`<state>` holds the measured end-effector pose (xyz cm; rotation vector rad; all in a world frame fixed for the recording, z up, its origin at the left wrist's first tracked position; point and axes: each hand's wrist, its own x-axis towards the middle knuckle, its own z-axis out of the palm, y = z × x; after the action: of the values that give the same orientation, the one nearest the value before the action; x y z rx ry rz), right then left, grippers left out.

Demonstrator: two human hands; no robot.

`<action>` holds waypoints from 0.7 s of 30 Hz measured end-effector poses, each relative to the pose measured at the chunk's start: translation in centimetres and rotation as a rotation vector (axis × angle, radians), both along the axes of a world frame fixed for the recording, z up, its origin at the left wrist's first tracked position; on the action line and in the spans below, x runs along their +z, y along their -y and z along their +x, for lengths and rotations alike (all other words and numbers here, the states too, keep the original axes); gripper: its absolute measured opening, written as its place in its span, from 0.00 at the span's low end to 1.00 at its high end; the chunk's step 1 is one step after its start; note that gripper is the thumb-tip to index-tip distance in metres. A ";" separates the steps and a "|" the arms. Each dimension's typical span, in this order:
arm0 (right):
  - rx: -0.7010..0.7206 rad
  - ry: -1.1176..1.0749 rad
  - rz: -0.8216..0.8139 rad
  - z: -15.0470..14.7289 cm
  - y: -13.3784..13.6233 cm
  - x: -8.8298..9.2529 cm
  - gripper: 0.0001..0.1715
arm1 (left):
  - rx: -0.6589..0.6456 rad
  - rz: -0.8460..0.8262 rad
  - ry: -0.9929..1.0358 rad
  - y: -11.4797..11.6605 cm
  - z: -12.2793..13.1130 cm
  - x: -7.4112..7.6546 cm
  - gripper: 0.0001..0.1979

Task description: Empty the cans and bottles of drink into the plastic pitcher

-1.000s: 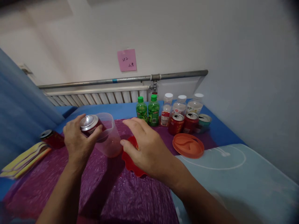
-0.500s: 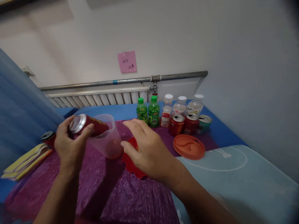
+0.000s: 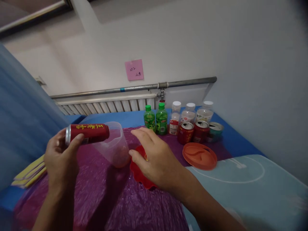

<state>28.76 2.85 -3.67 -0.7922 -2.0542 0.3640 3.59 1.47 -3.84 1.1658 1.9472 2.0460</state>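
My left hand (image 3: pixel 61 154) is closed round a red drink can (image 3: pixel 90 132) with yellow lettering. The can lies about level, its silver end toward the left, and its far end reaches in front of the mouth of a clear plastic pitcher (image 3: pixel 116 146). A little reddish tint shows low in the pitcher. My right hand (image 3: pixel 156 157) is empty, thumb and fingers apart. It hovers over a red bowl (image 3: pixel 141 181) with a wavy rim and hides part of it. Something yellow shows inside the bowl.
Behind stand two green bottles (image 3: pixel 161 119), several clear white-capped bottles (image 3: pixel 189 112), two red cans (image 3: pixel 185 133) and a teal can (image 3: pixel 215 131). An orange lid (image 3: pixel 199 156) lies at right. A folded yellow cloth (image 3: pixel 30 173) is at left. Purple plastic sheeting (image 3: pixel 134 205) covers the table.
My left hand has drawn the can leftward and turned it from a slant into the pitcher to about level. My right hand keeps its pose. The whole view has shifted slightly.
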 end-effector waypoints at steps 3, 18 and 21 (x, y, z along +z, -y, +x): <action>-0.005 0.003 -0.011 0.0 -0.2 -0.1 0.24 | -0.082 0.070 0.317 -0.4 -0.8 0.0 0.18; 0.353 0.044 -0.132 -1.7 1.5 -0.4 0.47 | -0.343 -0.303 1.156 6.5 2.2 -3.0 0.16; 0.492 -0.002 -0.096 -2.1 2.2 -0.7 0.46 | -0.513 -0.447 1.075 7.3 3.2 -5.2 0.23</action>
<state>26.66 0.70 -4.37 -0.3289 -2.2291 0.7381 6.76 -5.88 -9.07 0.2658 1.2525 1.3625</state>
